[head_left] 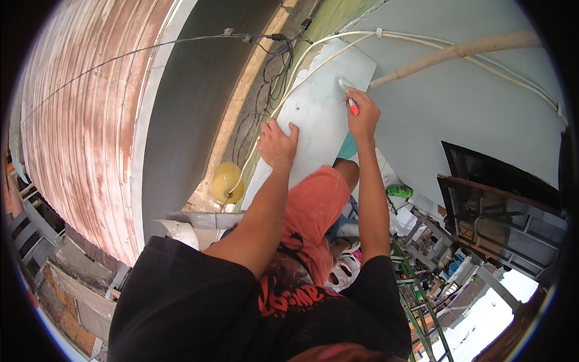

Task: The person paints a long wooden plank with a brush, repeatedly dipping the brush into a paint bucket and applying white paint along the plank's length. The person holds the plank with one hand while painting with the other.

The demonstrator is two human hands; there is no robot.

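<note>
A paintbrush [353,107] with a red-ended handle is gripped in my right hand [363,114], its pale bristles against the upper part of a white board [319,114]. The board is long and flat, with a small dark mark near its middle. My left hand [277,143] lies at the board's left edge, thumb apart from the fingers, beside a white cable [291,77]. Nothing shows in that hand. Below the board my knee, in salmon-coloured shorts, reaches up between my forearms.
A wooden pole [458,57] crosses the pale wall at upper right. Dark cords [280,54] hang beyond the board; a round yellow object [228,182] is at its lower left. Rusty corrugated roofing [90,120] fills the left. An open window [500,211] and green ladder [416,295] stand right.
</note>
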